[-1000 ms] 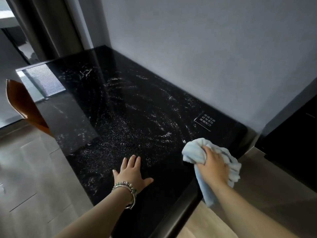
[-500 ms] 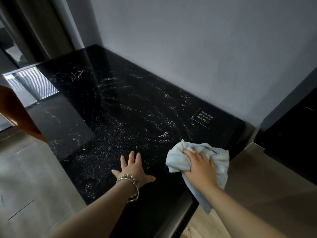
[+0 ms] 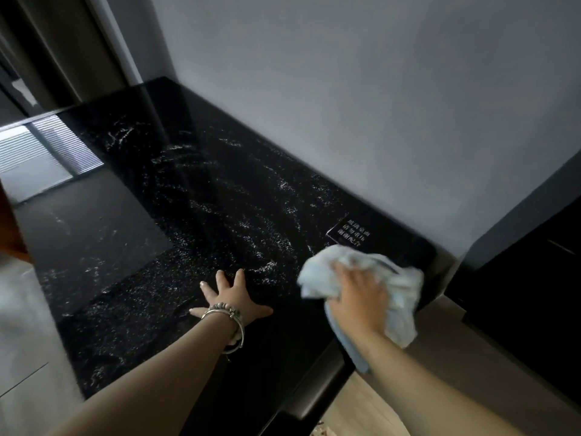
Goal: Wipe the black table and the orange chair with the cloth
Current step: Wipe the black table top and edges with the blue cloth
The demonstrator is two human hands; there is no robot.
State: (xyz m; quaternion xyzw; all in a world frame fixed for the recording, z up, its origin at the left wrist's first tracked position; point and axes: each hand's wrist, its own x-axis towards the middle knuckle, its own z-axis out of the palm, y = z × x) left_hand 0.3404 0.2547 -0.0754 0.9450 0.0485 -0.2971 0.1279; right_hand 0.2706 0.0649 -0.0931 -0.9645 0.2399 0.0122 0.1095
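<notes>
Black table [image 3: 204,215], speckled | L hand [image 3: 231,302] flat on it, splayed | R hand [image 3: 358,300] clamped on cloth [image 3: 404,289]

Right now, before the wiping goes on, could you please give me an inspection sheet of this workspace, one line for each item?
Surface: glossy black speckled table, white streaks across it, glare at far left.
Job's things: crumpled light blue cloth on the table's near right corner, one end hanging over the edge; orange chair, only a sliver at the left frame edge.
Clutter: small black label with white characters, on the table beside the cloth.
Hands: left hand flat on the table, fingers spread; right hand grips the cloth.
Cables: nothing seen.
Surroundings: plain grey wall behind, dark cabinet at right.
</notes>
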